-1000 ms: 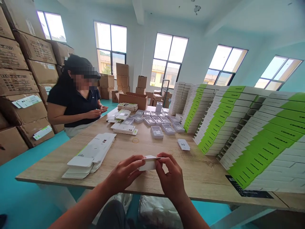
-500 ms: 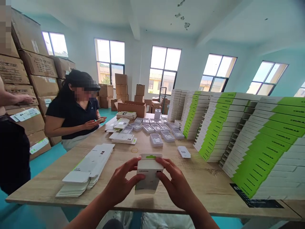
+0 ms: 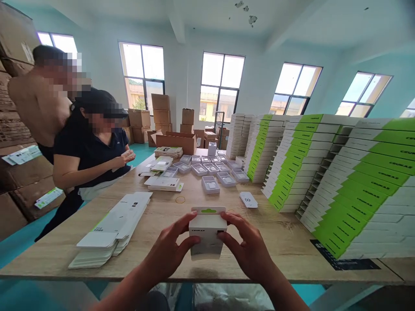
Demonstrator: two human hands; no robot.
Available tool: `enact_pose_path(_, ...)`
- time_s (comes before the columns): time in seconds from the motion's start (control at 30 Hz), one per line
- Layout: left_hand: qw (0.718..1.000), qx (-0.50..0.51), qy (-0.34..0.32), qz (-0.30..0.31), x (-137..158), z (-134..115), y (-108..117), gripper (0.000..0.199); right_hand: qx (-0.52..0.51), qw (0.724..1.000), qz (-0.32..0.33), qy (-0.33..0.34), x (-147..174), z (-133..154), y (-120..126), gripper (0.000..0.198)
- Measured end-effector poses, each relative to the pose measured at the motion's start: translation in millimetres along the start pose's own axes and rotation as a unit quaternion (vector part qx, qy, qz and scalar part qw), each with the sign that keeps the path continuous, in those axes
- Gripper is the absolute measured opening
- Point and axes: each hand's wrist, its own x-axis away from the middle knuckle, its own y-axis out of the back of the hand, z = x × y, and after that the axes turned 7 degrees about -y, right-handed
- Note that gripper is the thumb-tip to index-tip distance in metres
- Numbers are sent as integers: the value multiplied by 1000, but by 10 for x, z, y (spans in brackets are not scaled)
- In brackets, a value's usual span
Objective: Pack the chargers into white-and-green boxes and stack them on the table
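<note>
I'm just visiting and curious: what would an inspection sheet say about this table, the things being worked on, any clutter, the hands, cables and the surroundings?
Surface: wood-look table, dark printed patch near its right front edge.
Job's things: white box with a hanging tab, held upright.
Clutter: flat white cartons at left; shallow trays, white cards and a thin ring beyond the hands; green-and-white box stacks at right.
Hands: left hand and right hand grip the box from opposite sides.
Cables: nothing seen.
Surroundings: two people at left, brown cartons, windows.
</note>
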Motion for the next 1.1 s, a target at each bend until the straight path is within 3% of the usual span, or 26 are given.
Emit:
enact_pose_path(0.13, 1000, -22, 9, 0, -21, -40, 28, 40, 16, 1000, 21, -10, -3, 34, 57, 35)
enact_pose_path(0.33, 994, 71, 82, 4, -98, -163, -10, 40, 8, 1000, 2, -18, 36, 12, 42, 33)
enact_pose_path(0.47, 978, 160, 128, 25, -172, -167, -67, 45, -59, 994, 21, -88, 71, -49, 59, 52)
enact_pose_path(0.57, 974, 185, 114, 67, -191, -79, -85, 43, -116, 981, 42, -150, 55, -114, 112, 52)
enact_pose_path(0.67, 990, 108, 23, 86, -202, 92, -70, 49, -203, 952, 14, -227, 5, -194, 109, 51)
enact_pose_path(0.73, 991, -32, -104, 82, -249, 238, -80, 60, -276, 917, -3, -287, -32, -267, 35, 53)
enact_pose_path(0.77, 975, -100, -176, 87, -293, 315, -103, 64, -296, 904, -4, -309, -52, -317, -16, 54)
enact_pose_path(0.83, 936, -164, -289, 120, -420, 472, -185, 62, -239, 917, 13, -319, -108, -466, -101, 55)
enact_pose_path(0.87, 928, -156, -311, 136, -496, 553, -237, 55, -176, 933, 24, -312, -151, -570, -109, 57)
enact_pose_path(0.93, 946, -103, -278, 132, -648, 729, -340, 38, -36, 956, 32, -288, -276, -837, -12, 59)
enact_pose_path(1.0, 981, -58, -177, 47, -762, 932, -408, 22, 46, 959, 24, -279, -450, -1161, 226, 41)
enact_pose_path(1.07, 996, -55, -54, -49, -816, 1146, -426, 26, 102, 956, 23, -273, -640, -1487, 518, 24)
enact_pose_path(1.1, 994, -64, 3, -83, -822, 1244, -419, 34, 124, 954, 38, -269, -726, -1633, 650, 26)
